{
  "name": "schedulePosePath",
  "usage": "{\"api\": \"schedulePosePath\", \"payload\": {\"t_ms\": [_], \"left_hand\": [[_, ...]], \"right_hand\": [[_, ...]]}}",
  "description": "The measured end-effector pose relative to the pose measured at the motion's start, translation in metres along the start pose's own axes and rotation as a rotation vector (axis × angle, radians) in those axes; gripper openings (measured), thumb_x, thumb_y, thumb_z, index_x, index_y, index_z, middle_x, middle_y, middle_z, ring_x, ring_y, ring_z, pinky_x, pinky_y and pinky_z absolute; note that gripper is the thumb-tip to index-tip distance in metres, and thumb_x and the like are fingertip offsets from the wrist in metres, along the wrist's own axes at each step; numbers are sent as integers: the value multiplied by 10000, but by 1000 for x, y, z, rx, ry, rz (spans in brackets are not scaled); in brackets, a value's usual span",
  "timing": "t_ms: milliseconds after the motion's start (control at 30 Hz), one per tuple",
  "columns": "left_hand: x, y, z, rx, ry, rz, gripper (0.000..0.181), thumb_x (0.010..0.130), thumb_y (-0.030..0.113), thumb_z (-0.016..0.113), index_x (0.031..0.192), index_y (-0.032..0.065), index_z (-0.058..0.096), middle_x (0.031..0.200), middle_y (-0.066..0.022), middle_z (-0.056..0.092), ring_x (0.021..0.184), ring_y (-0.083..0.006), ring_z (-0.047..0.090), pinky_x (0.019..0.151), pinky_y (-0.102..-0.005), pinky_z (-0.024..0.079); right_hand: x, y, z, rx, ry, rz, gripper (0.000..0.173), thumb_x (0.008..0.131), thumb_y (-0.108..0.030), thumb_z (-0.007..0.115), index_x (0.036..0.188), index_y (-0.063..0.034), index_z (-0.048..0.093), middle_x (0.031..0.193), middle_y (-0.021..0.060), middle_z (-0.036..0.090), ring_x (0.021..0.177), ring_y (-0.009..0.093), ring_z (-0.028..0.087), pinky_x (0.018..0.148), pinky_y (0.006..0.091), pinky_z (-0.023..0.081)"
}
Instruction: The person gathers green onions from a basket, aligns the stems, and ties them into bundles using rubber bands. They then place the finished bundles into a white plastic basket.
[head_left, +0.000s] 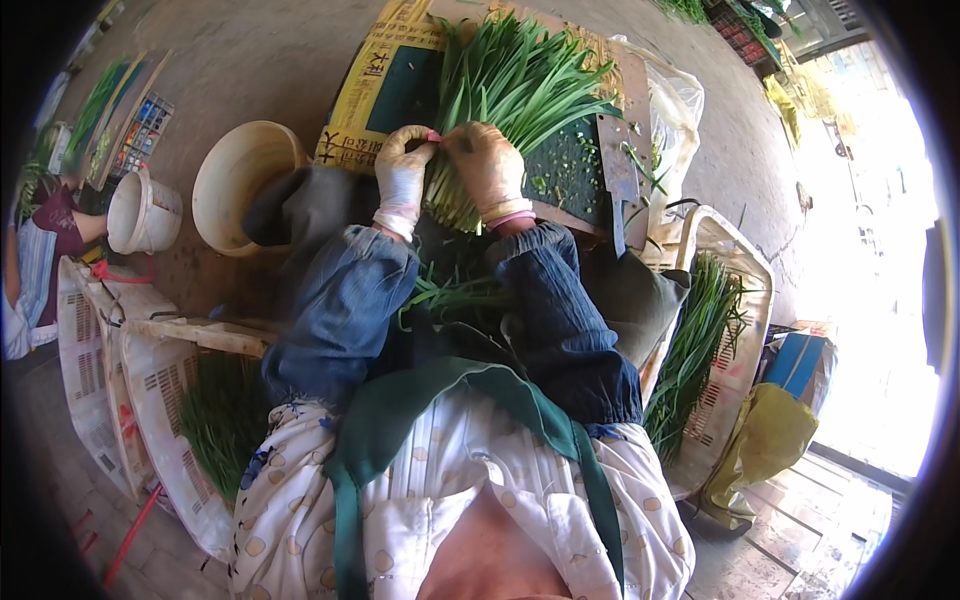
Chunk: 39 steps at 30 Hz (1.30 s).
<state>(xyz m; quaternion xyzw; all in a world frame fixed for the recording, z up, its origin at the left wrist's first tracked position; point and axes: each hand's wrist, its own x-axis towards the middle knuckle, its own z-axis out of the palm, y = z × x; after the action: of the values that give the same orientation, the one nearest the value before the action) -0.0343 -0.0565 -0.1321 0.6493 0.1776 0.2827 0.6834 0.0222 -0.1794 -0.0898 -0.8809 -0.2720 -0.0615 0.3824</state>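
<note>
A thick bunch of green leafy stalks, apparently Chinese chives (517, 82), lies on a board (562, 176) covered partly with yellow printed tape. Over its pale stem end, my gloved left hand (405, 169) and gloved right hand (486, 165) meet at the fingertips. Thumb and forefinger of the left pinch a small pink strip (433, 136), which reaches to the right hand's fingers. The right hand rests against the stems; its fingertips are partly hidden. A cleaver (621, 169) lies at the board's right side, among green scraps.
White plastic crates with green stalks stand at left (161, 390) and right (731, 420). A large pale bucket (244, 187) and a smaller white bucket (146, 210) are left of the board. Another person's arm (90, 225) shows at far left. A yellow sack (772, 435) lies lower right.
</note>
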Motion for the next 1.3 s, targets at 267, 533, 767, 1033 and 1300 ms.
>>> {"api": "schedulePosePath", "payload": {"t_ms": [267,533,767,1033,1300], "left_hand": [[4,-3,4,-114,26,-80,168,861,-56,659,1000,37,646,915,-35,677,875,-105,627,850,-232,496],[-4,1,-1,-23,-40,0,219,895,-34,625,1102,27,656,961,-29,689,905,-114,634,860,-240,499],[-6,7,-2,30,-55,-5,201,912,-31,606,1097,22,663,1008,-31,685,936,-106,622,888,-234,492],[-8,7,0,-20,-59,-36,204,909,-30,618,1101,24,663,1020,-33,685,942,-107,620,887,-234,493],[-7,6,-1,-9,-71,-13,181,902,-5,640,1078,26,673,1019,-24,683,934,-100,611,875,-239,494]], "right_hand": [[1,0,5,-166,17,-14,204,837,-328,653,845,-125,675,868,101,685,809,298,681,687,416,544],[2,3,10,-238,58,-42,191,837,-321,641,844,-132,667,848,90,679,804,289,681,681,407,545],[0,2,8,-186,109,-80,186,832,-317,656,816,-132,654,818,84,672,763,283,679,656,406,542],[1,7,15,-222,116,-72,215,829,-340,671,820,-126,656,823,80,674,768,280,680,658,404,540],[3,6,7,-157,35,-120,219,843,-347,658,860,-129,669,882,80,679,834,272,680,694,396,539]]}}
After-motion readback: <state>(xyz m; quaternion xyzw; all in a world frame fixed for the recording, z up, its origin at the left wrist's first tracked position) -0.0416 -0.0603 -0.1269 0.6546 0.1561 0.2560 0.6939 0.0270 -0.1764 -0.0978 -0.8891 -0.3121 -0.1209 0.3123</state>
